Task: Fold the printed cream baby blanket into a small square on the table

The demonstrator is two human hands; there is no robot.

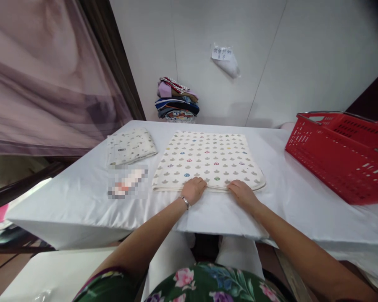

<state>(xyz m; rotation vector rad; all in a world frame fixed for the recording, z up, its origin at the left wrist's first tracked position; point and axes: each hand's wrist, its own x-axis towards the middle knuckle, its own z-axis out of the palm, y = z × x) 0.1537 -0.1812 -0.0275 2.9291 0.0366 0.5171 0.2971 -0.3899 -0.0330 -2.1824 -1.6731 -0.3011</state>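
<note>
while my left hand and right hand curl at the patterned cloth, pinching or not i cannot tell, it lies between front and back edges of the white surface, smaller cloth near the back left corner

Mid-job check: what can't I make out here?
All in the head view:
- Object left of the patterned cloth: blurred into blocks.
- Cloth edge under the left hand and right hand: covered by them.
- Red basket: right end cut off by the picture's edge; floor hidden by its near wall.
- Wall note: writing too small.
</note>
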